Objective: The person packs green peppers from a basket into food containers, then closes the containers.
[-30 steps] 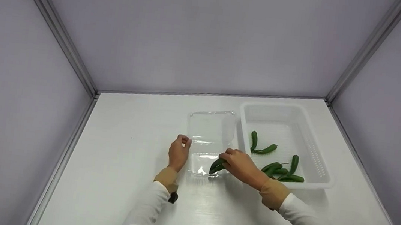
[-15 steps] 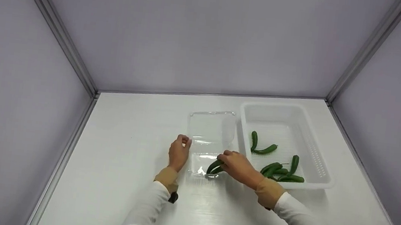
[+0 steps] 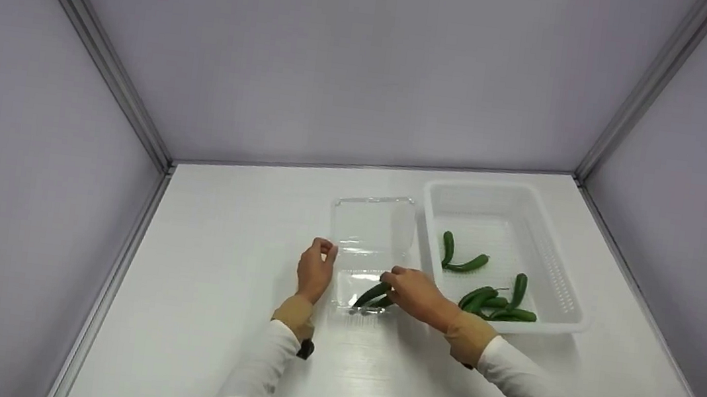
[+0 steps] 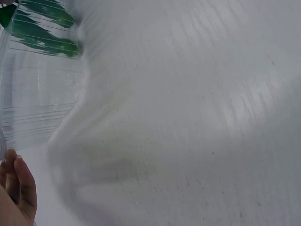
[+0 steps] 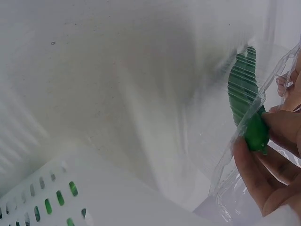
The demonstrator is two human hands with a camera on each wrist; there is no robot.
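Right hand (image 3: pixel 417 294): green chili peppers (image 3: pixel 373 295) are pinched at the stem end by curled fingers (image 5: pixel 263 181), tips lowered into the near half of the clear clamshell container (image 3: pixel 368 253). In the right wrist view one pepper (image 5: pixel 247 101) is seen through the ribbed clear wall, thumb and fingers closed around its end.

Left hand (image 3: pixel 316 267): the container's left rim is gripped at about mid-length, fingers curled narrow onto the edge. In the left wrist view only fingertips (image 4: pixel 21 181) are seen beside the clear wall; how far they are closed cannot be told from that view alone.

The container lies open near the middle of the table (image 3: pixel 213 316), lid half toward the far edge. Just beside it, toward the table's right edge, a white slotted basket (image 3: pixel 558 275) is set, with more green chili peppers (image 3: pixel 498 305) lying in it, most bunched at its near end, two (image 3: pixel 460 257) further back.
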